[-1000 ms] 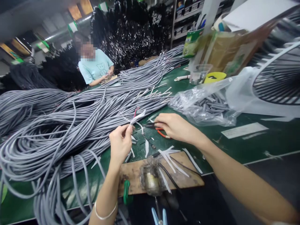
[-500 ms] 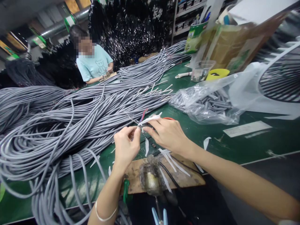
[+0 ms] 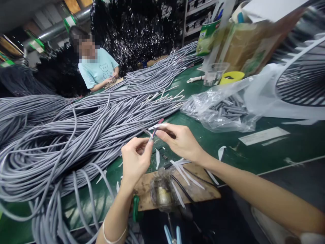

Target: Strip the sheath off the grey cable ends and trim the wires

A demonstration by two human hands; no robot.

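Note:
My left hand (image 3: 135, 156) pinches the end of a cable between thumb and forefinger, above the green table. Thin coloured wires (image 3: 154, 132), red and dark blue among them, rise from that pinch. My right hand (image 3: 180, 139) is closed at these wires, thumb and forefinger together on a white strip (image 3: 160, 125). How far the strip goes round the wires is hidden by the fingers. Below my hands a wooden board (image 3: 144, 196) carries a small motor-like metal device (image 3: 162, 195) and several loose white strips (image 3: 186, 176).
Large bundles of grey cable (image 3: 101, 125) cover the left side. At right lie a clear bag of grey tube pieces (image 3: 225, 108) and a fan (image 3: 302, 74). A green clamp (image 3: 136, 207) grips the board's edge. A co-worker (image 3: 98, 67) sits across the table.
My right hand has moved slightly left and down, closer to my left hand. The white strip, which stretched out long before, now shows shorter by the wires.

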